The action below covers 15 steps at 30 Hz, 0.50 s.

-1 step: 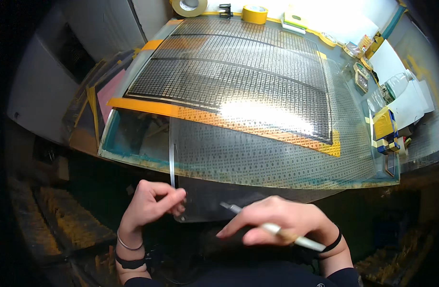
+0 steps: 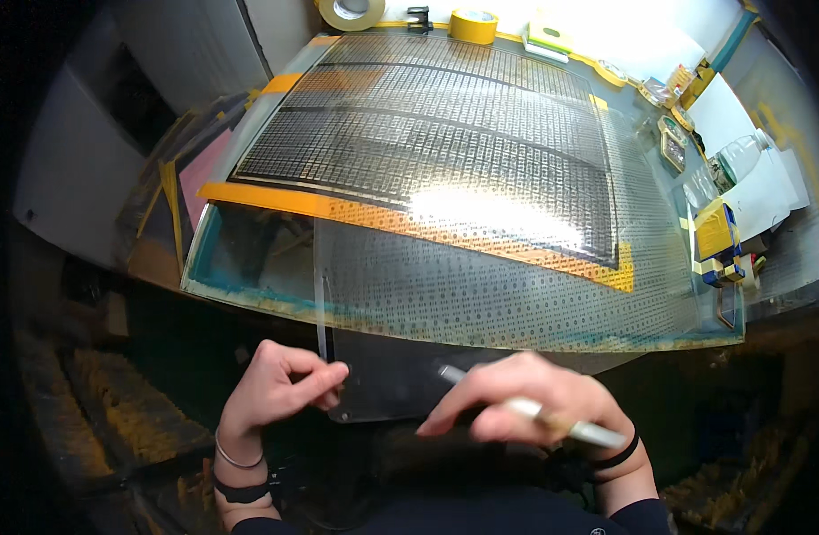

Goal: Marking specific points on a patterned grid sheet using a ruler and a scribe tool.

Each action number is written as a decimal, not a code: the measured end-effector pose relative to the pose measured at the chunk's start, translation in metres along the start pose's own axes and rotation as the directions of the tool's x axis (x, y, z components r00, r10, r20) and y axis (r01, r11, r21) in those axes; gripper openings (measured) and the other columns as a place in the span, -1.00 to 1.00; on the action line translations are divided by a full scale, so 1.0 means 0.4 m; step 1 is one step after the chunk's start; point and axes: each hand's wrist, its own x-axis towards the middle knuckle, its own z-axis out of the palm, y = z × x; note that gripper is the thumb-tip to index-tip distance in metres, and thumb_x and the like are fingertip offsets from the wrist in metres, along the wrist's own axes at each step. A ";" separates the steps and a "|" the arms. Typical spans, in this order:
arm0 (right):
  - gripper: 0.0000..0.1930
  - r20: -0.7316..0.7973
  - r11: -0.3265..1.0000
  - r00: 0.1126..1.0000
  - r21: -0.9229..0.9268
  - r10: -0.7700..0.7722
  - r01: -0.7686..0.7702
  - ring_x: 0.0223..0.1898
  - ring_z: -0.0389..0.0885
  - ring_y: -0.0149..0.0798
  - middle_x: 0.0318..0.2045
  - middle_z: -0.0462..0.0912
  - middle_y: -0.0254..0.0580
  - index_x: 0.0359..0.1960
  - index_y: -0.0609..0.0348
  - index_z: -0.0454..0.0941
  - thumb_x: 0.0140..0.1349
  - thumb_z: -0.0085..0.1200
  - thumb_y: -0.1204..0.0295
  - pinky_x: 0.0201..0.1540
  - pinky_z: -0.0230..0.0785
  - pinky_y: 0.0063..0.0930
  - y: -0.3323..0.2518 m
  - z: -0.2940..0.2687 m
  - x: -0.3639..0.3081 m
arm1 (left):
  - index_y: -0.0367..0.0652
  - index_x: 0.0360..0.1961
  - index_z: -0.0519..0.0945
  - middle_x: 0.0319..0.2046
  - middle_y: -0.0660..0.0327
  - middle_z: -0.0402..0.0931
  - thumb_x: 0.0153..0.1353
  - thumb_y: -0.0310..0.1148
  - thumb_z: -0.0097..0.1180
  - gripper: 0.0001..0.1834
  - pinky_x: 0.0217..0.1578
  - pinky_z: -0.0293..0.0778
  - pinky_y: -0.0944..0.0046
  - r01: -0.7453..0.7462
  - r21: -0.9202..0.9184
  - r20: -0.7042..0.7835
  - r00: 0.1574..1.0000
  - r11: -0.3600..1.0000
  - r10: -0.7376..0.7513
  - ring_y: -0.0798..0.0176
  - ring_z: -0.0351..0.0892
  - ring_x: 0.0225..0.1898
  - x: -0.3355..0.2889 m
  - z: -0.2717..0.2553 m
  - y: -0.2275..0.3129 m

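A clear plastic sheet [image 2: 392, 379] printed with rows of small dark marks juts over the near edge of the glass-topped table. Its near left corner is between the thumb and curled fingers of my left hand [image 2: 283, 383]. My right hand [image 2: 534, 397] is closed around a slim pen-like knife [image 2: 583, 432] with a pale handle and a metal front end. The knife's front end hovers over or near the sheet's overhanging part; contact cannot be made out. Farther back lies a dark gridded film [image 2: 445, 134], with orange tape [image 2: 267, 198] along its near edge.
Tape rolls [image 2: 352, 11] and a yellow tape roll [image 2: 474, 27] stand at the back. On the right are a clear bottle [image 2: 741, 160], a yellow and blue box [image 2: 716, 230] and white paper [image 2: 720, 107]. Bright glare covers part of the film.
My right hand and the knife have shifted slightly to the right, with the knife's front end rising. The sheet's near corner has moved slightly nearer; my left hand has barely moved.
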 end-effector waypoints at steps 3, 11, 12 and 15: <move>-0.57 -0.421 0.991 0.903 0.131 0.083 -0.030 -0.21 0.66 -0.36 -0.25 0.67 -0.16 0.13 0.23 0.54 0.52 -0.16 0.16 -0.17 0.51 -0.50 0.003 -0.029 -0.042 | -0.37 -0.63 0.66 -0.72 0.17 0.59 0.26 -0.38 0.29 -0.66 -0.64 0.39 0.43 -0.121 0.262 -0.054 0.989 0.958 0.140 0.43 0.56 -0.70 0.012 0.003 0.013; -0.80 -0.700 0.954 0.667 0.067 0.255 -0.294 -0.37 0.59 -0.51 -0.41 0.69 -0.31 -0.12 0.26 0.69 0.35 0.14 0.41 -0.31 0.42 -0.62 0.028 -0.074 0.021 | -0.27 -0.19 0.66 -0.15 0.05 0.65 0.00 -0.47 0.42 -0.69 -0.07 0.50 0.11 -0.493 0.678 -0.162 0.623 0.546 0.765 0.02 0.62 -0.12 0.090 0.023 0.024; -0.81 -0.716 0.958 0.666 0.016 0.210 -0.285 -0.38 0.59 -0.51 -0.41 0.69 -0.30 -0.14 0.27 0.68 0.33 0.15 0.41 -0.31 0.43 -0.61 0.045 -0.072 0.030 | -0.26 -0.11 0.65 -0.02 0.01 0.63 -0.01 -0.42 0.44 -0.61 0.08 0.49 0.05 -0.477 0.717 -0.125 0.629 0.508 0.767 -0.02 0.61 0.03 0.100 0.033 0.029; -0.82 -0.749 0.955 0.653 -0.100 0.113 -0.279 -0.39 0.60 -0.52 -0.43 0.69 -0.25 -0.22 0.31 0.66 0.21 0.23 0.45 -0.31 0.45 -0.58 0.104 -0.078 0.036 | -0.24 -0.01 0.65 0.17 -0.02 0.53 0.06 -0.32 0.40 -0.54 0.32 0.26 -0.12 -0.486 0.725 -0.003 0.707 0.489 0.708 -0.08 0.45 0.28 0.104 0.024 0.010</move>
